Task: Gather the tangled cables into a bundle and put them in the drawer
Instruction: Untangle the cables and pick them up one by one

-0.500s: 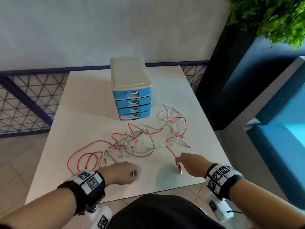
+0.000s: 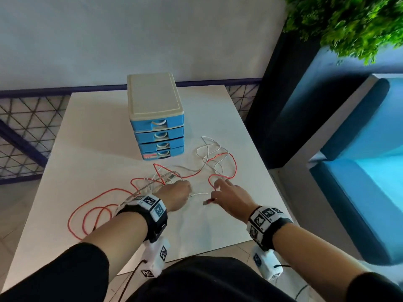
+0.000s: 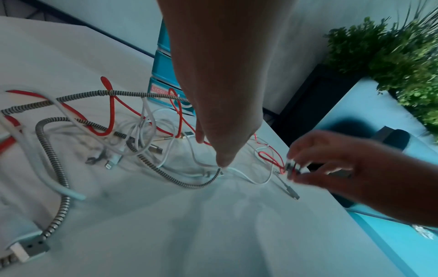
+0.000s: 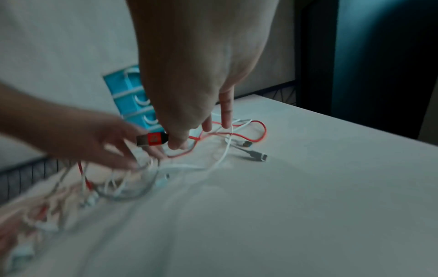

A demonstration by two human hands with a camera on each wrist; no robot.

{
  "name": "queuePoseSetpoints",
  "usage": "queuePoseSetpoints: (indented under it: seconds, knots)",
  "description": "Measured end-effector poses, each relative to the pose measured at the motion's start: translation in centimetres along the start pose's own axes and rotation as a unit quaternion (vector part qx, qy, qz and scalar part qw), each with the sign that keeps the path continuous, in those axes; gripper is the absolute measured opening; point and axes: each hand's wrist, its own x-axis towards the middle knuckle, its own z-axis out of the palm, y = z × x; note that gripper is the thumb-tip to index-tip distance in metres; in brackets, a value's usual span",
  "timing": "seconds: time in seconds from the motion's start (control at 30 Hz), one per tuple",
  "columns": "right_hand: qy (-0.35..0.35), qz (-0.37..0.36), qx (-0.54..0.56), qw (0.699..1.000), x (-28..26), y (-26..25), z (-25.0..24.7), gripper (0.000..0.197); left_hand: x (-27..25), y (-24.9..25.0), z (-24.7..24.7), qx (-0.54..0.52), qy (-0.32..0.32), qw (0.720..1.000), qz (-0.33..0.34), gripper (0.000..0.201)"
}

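Red (image 2: 234,168), white (image 2: 207,147) and braided (image 2: 157,180) cables lie tangled on the white table (image 2: 98,149), in front of a blue drawer unit (image 2: 157,127) whose drawers are closed. My left hand (image 2: 176,192) is down in the middle of the tangle. Its fingers (image 3: 221,161) hold strands, and the braided cable (image 3: 59,187) is lifted up past my wrist. My right hand (image 2: 226,192) pinches the red cable's plug (image 4: 152,139) between thumb and forefinger just above the table, with its other fingers (image 4: 226,114) pointing down at the loops.
The table's right edge borders a dark planter (image 2: 283,105) with a green plant (image 2: 349,22) and blue seats (image 2: 359,182). A lattice railing (image 2: 26,131) runs along the left and back. Long red loops (image 2: 87,214) trail towards the front left.
Both hands have moved forward from the near edge into the tangle. The right hand has lifted the red plug off the table. The left hand now has strands raised.
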Motion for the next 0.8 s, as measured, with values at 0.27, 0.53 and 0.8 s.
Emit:
queuePoseSetpoints:
  seconds: [0.27, 0.53, 0.8]
  knots:
    - [0.128, 0.236, 0.413, 0.87, 2.4, -0.6, -5.0, 0.018, 1.4, -0.2, 1.5, -0.008, 0.048, 0.999, -0.009, 0.018]
    - [-0.062, 0.334, 0.648, 0.681, 5.4, -0.5, -5.5, 0.038, 1.1, 1.3, -5.8, -0.387, 0.166, 0.905, -0.061, 0.015]
    - [0.109, 0.386, 0.808, 0.432, 9.5, 0.1, -5.1, 0.031, -4.2, -2.1, -7.0, -0.436, -0.045, 0.898, 0.027, 0.013]
